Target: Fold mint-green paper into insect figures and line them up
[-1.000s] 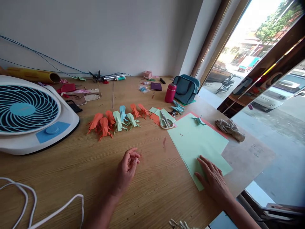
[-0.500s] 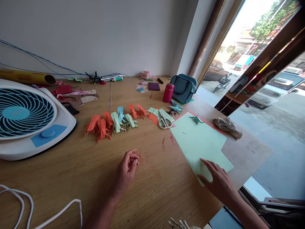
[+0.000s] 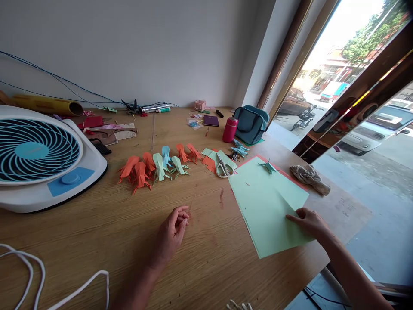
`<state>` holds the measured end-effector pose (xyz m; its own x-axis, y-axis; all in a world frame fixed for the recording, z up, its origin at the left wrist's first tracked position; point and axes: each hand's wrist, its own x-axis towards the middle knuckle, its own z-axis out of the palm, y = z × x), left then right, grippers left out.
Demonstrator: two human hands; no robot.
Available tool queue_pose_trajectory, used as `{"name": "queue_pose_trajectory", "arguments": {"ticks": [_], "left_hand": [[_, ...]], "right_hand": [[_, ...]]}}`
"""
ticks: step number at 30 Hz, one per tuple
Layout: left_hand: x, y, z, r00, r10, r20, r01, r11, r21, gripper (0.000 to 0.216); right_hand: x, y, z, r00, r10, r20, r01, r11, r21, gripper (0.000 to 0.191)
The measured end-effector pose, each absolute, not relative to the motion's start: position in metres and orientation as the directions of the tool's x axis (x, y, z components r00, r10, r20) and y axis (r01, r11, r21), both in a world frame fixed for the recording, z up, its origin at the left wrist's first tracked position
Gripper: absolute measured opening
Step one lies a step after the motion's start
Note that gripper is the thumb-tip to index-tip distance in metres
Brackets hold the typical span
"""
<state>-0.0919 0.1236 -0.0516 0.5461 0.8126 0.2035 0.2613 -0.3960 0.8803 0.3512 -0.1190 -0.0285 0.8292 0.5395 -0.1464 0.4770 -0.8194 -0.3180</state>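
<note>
My right hand (image 3: 306, 221) pinches the right edge of a pale green paper sheet (image 3: 264, 215), thumb on top and fingers at the edge, which is slightly raised. More green paper and an orange-red sheet (image 3: 292, 177) lie beneath. A small teal folded-paper figure (image 3: 268, 167) rests on the sheet's far part. My left hand (image 3: 174, 226) lies on the wooden table (image 3: 206, 267), fingers loosely curled in, with nothing visible in them. Beyond it stand several folded-paper figures: orange (image 3: 140, 175), pale green (image 3: 159, 165) and blue (image 3: 166, 156).
White-handled scissors (image 3: 224, 169) lie on paper scraps. A red bottle (image 3: 229, 130) stands beside a teal bag (image 3: 251, 124). A crumpled cloth (image 3: 309, 178) is near the right edge. A white fan (image 3: 41, 159) stands at left, with a white cable (image 3: 80, 289) in front.
My right hand has moved right, from the near part of the green paper to its right edge, and now grips it. The paper's right side has shifted and lifted. My left hand stays put.
</note>
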Motion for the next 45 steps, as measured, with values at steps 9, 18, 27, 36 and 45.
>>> {"name": "queue_pose_trajectory", "arguments": {"ticks": [9, 18, 27, 36, 45], "left_hand": [[-0.092, 0.123, -0.050, 0.554, 0.805, 0.210, 0.263, -0.410, 0.873, 0.026], [-0.092, 0.122, -0.048, 0.559, 0.801, 0.216, 0.276, -0.425, 0.862, 0.025], [-0.091, 0.122, -0.045, 0.565, 0.790, 0.239, 0.280, -0.456, 0.845, 0.022], [-0.091, 0.120, -0.042, 0.556, 0.793, 0.248, 0.280, -0.459, 0.843, 0.022], [-0.091, 0.118, -0.041, 0.563, 0.795, 0.226, 0.243, -0.420, 0.874, 0.023]], "right_hand": [[0.343, -0.121, -0.001, 0.601, 0.643, -0.475, 0.078, -0.638, -0.766, 0.038], [0.325, -0.110, 0.019, 0.674, 0.590, -0.444, 0.153, -0.699, -0.698, 0.040], [0.336, -0.103, 0.082, 0.784, 0.559, -0.271, 0.182, -0.623, -0.761, 0.038], [0.328, -0.038, 0.164, 0.728, 0.685, -0.034, 0.551, -0.614, -0.565, 0.031], [0.323, -0.001, 0.174, 0.548, 0.739, 0.391, 0.835, -0.508, -0.209, 0.030]]}}
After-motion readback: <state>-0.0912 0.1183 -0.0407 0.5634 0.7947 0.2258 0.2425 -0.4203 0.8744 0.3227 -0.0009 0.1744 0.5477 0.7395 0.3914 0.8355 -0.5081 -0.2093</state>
